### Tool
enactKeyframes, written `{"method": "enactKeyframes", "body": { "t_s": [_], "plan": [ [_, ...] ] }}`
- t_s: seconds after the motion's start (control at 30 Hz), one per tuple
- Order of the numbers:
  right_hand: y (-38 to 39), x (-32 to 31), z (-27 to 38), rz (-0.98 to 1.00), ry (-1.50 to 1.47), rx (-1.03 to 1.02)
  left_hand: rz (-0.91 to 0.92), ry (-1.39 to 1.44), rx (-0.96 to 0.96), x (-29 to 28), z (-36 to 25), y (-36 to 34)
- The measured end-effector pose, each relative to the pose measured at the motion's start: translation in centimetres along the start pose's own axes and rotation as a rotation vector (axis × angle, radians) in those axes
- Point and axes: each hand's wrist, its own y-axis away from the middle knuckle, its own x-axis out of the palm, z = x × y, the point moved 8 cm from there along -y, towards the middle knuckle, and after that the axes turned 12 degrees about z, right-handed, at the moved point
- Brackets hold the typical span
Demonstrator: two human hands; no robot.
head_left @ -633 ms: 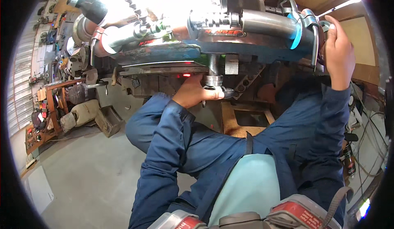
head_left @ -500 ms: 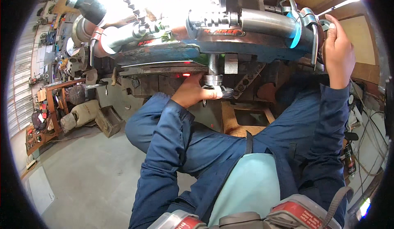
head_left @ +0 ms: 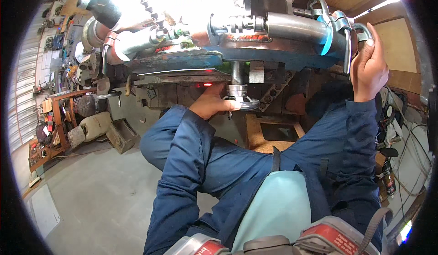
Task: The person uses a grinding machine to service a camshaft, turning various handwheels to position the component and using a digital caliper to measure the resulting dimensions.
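My left hand (head_left: pixel 211 102) is closed on the rim of a small metal handwheel (head_left: pixel 249 105) at the front middle of a blue machine (head_left: pixel 278 53). Its thumb lies along the rim while the other fingers are partly hidden behind. A round steel shaft (head_left: pixel 237 73) runs from this wheel up under the machine bed. At the machine's right end, my right hand (head_left: pixel 370 70) holds the curved rim of a second metal handwheel (head_left: pixel 362 30), with the thumb against it and some fingers out of sight. A steel cylinder (head_left: pixel 292 25) with a clamp lever (head_left: pixel 348 49) lies along the machine's top.
Below the front handwheel stands a wooden frame or stool (head_left: pixel 258 134), between my legs. At left are a wooden rack (head_left: pixel 57 118), a grey box (head_left: pixel 122 135) and a tan canister (head_left: pixel 96 126). Cables (head_left: pixel 413 147) hang at right. Glare washes out the top middle.
My right hand has shifted slightly down and left, and more of the right handwheel's rim shows. The left thumb has slid a little left along the front wheel.
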Motion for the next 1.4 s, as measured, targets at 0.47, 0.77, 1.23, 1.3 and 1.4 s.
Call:
{"method": "enactKeyframes", "body": {
  "t_s": [0.47, 0.77, 1.23, 1.3, 1.4],
  "plan": [
    [-3.1, 0.9, -0.7, 0.403, 0.036, 0.126, -1.016, -0.866, 0.557, -6.4, -24.0, 19.4],
    [-6.1, 3.4, -1.0, 0.668, 0.009, 0.041, -0.879, -1.216, 0.384, -18.1, -27.0, 14.0],
    [-8.8, 12.8, -3.5, 1.544, 0.210, -0.226, -0.888, -1.377, 0.315, -20.1, -27.1, 13.6],
    [-8.9, 14.5, -5.2, 1.634, 0.194, -0.170, -0.868, -1.376, 0.286, -20.4, -26.9, 13.0],
    [-8.3, 14.7, -4.8, 1.711, 0.181, -0.203, -0.854, -1.377, 0.371, -19.9, -26.9, 12.9]
  ]
}}
